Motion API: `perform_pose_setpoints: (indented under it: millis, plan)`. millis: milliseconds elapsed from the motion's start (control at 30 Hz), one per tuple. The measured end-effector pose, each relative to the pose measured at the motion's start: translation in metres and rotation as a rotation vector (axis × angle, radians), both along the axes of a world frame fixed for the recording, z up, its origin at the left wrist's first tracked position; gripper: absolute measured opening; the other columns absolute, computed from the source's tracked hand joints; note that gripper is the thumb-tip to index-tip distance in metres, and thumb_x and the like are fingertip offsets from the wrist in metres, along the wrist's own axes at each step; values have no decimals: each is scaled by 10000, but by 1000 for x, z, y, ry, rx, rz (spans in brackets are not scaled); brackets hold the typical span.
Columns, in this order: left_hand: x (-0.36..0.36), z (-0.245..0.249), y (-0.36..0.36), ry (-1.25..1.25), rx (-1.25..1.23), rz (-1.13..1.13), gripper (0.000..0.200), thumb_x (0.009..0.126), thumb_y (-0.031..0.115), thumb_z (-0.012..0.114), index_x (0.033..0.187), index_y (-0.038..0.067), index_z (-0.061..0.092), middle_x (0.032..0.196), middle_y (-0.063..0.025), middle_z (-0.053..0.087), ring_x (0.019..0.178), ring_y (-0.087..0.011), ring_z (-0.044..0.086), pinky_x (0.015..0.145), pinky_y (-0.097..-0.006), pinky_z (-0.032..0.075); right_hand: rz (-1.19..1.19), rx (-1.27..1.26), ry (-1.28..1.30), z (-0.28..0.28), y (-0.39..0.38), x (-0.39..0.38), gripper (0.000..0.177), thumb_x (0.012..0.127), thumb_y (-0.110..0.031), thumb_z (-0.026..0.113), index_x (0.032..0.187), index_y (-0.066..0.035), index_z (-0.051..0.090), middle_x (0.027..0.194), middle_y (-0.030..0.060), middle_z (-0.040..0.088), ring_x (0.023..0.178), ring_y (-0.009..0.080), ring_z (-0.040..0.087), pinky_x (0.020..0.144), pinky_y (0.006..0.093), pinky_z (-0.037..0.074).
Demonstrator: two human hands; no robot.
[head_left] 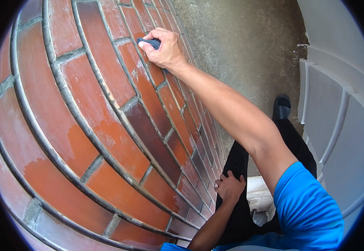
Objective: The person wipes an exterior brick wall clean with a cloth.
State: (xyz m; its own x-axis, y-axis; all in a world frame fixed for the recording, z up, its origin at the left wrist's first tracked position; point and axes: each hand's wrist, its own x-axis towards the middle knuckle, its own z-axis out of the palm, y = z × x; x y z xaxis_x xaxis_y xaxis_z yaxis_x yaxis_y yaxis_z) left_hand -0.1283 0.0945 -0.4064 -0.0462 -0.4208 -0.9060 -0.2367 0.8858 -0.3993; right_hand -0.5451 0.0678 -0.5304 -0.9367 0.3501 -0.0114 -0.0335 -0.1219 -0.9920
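My right hand is stretched out to the brick wall, closed around a wadded dark blue-grey cloth. The cloth is pressed to the reddish bricks, and most of it is hidden by my fingers and palm. Around and below it, several bricks look wet and deeper orange, while others are paler with whitish smears. Grey mortar lines run between the bricks. My left hand lies on my black-trousered leg, fingers spread and holding nothing.
A stained concrete floor stretches along the wall's foot. My foot in a dark slipper stands on it. Pale grey panels with a white frame rise on the right. Between my legs shows a whitish object, partly hidden.
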Motion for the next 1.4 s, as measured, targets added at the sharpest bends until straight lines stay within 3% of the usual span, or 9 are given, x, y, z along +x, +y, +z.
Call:
perform_pose_setpoints:
  millis: [533,667,767,967,1133,1233,1400]
  plan:
    - [-1,2,0,15,3,-9,566,878,511,595,1248,82,577,1249,-218,563,1195,-449,532,966,-620,427,-82,77,-63,-4,-8,-21,146,746,-157,711,764,-17,677,838,161,680,777,368,661,731,431,531]
    - [-7,1,2,2,-2,-3,568,880,509,593,1253,82,576,1248,-212,566,1195,-442,534,967,-608,428,-40,-52,75,2,-15,35,165,763,-150,709,788,3,653,789,152,633,726,342,642,716,439,518]
    - [-10,0,4,6,-4,-12,571,880,511,591,1257,82,574,1248,-209,568,1196,-437,535,965,-603,430,16,-73,2,11,-7,46,174,771,-162,706,792,5,661,820,160,653,750,349,651,724,433,517]
    - [1,2,-4,29,15,-17,576,881,518,590,1257,82,574,1249,-207,568,1200,-433,532,959,-602,435,-96,-39,-225,-20,-11,-32,190,787,-180,702,812,5,672,864,188,666,831,385,653,773,433,513]
    - [-15,4,4,13,0,-11,572,880,519,592,1253,85,576,1241,-206,569,1195,-432,533,951,-602,438,-127,-29,-134,-25,-22,44,176,791,-172,706,827,-8,653,811,184,631,786,389,637,754,452,508]
    - [-16,2,5,18,1,-21,570,880,521,594,1247,85,579,1234,-206,570,1189,-428,536,946,-601,442,-78,-29,-140,-26,-18,49,162,776,-154,704,813,-7,650,808,181,631,767,388,635,743,457,505]
    - [-2,3,-2,52,38,-34,566,879,522,594,1238,84,583,1226,-204,572,1178,-423,544,936,-598,451,-149,-36,-238,-36,-18,-19,187,761,-190,723,821,-16,696,888,188,679,842,394,653,771,445,510]
